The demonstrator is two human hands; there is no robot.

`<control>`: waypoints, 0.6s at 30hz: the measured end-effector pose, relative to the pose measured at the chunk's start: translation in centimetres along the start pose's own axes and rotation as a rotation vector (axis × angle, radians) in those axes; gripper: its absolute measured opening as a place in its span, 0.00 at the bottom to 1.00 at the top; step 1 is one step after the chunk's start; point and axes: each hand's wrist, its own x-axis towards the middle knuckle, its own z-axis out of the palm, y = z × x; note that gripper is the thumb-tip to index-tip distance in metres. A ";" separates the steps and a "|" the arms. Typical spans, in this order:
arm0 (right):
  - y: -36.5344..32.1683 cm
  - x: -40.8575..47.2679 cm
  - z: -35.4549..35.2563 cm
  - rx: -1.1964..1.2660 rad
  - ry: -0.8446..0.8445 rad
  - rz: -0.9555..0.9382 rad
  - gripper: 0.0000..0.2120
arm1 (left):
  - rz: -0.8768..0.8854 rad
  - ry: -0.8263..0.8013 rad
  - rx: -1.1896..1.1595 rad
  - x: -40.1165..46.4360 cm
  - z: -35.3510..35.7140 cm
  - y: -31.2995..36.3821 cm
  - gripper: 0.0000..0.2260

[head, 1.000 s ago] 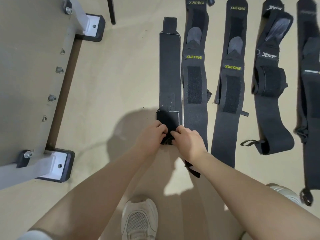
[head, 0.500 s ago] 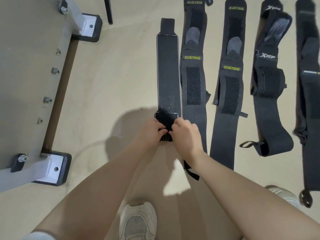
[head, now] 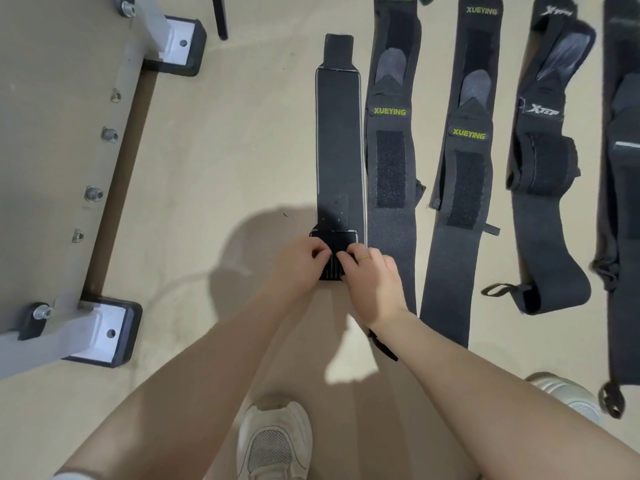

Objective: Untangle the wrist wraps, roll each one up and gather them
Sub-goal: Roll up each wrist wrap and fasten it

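Several black wrist wraps lie stretched out side by side on the beige floor. The leftmost wrap (head: 339,140) has its near end rolled into a small roll (head: 334,249). My left hand (head: 298,265) pinches the roll's left side and my right hand (head: 372,278) pinches its right side, fingers curled over it. Next to it lie two XUEYING wraps (head: 391,161) (head: 464,188), then an XTEP wrap (head: 543,188) partly folded on itself, and one more wrap (head: 623,202) at the right edge.
A grey metal bench frame (head: 100,188) with black feet and bolts stands on the left. My white shoes (head: 273,441) (head: 564,393) are at the bottom. A thin black leg (head: 220,15) stands at the top.
The roll has grown a little and crept farther up the leftmost wrap, with both hands following it away from me.
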 end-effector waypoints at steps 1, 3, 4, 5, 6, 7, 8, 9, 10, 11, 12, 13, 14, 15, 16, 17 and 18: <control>0.1 0.3 -0.3 0.025 -0.056 0.009 0.14 | 0.016 0.023 0.006 -0.3 0.3 -0.1 0.09; 0.6 1.4 -0.9 0.069 -0.105 0.007 0.14 | 0.027 0.035 0.008 -1.1 0.6 -0.3 0.16; 0.8 2.1 -1.2 0.099 -0.143 0.020 0.15 | 0.047 0.024 0.020 -1.3 0.7 -0.6 0.20; 1.1 2.8 -1.6 0.154 -0.188 0.062 0.15 | 0.079 0.006 0.054 -1.3 0.6 -0.9 0.22; 1.4 3.5 -1.5 0.227 -0.226 0.097 0.15 | 0.107 -0.005 0.093 -1.0 0.4 -1.2 0.22; 1.6 3.8 -1.4 0.307 -0.244 0.133 0.14 | 0.116 -0.014 0.123 -0.7 0.1 -1.4 0.20; 1.7 3.9 -1.1 0.365 -0.248 0.170 0.12 | 0.114 -0.022 0.149 -0.5 -0.3 -1.3 0.19; 1.6 3.8 -1.0 0.404 -0.242 0.215 0.10 | 0.109 -0.034 0.174 -0.4 -0.6 -1.1 0.17; 1.2 3.7 -1.1 0.384 -0.213 0.236 0.09 | 0.107 -0.042 0.190 -0.2 -0.8 -0.9 0.16; 0.9 3.4 -1.0 0.371 -0.155 0.245 0.10 | 0.102 -0.048 0.201 0.0 -0.9 -0.8 0.15; 0.7 3.1 -0.8 0.346 -0.063 0.232 0.10 | 0.093 -0.052 0.202 0.0 -0.9 -0.6 0.15; 0.3 2.8 -1.2 0.362 0.039 0.205 0.09 | 0.078 -0.056 0.195 0.1 -1.0 -0.4 0.15; 0.4 2.5 -1.3 0.344 0.113 0.145 0.05 | 0.061 -0.063 0.188 0.2 -1.0 -0.3 0.15; 0.5 2.3 -1.3 0.254 0.138 0.047 0.01 | 0.044 -0.084 0.182 0.3 -1.0 -0.3 0.14; 0.7 2.1 -1.0 0.151 0.099 -0.047 0.07 | 0.026 -0.120 0.176 0.4 -1.0 -0.2 0.14; 1.0 1.9 -0.8 0.034 0.033 -0.132 0.12 | 0.007 -0.164 0.172 0.3 -1.0 -0.2 0.13; 1.2 1.7 -0.6 -0.043 -0.040 -0.184 0.16 | -0.019 -0.205 0.169 0.2 -1.0 -0.1 0.13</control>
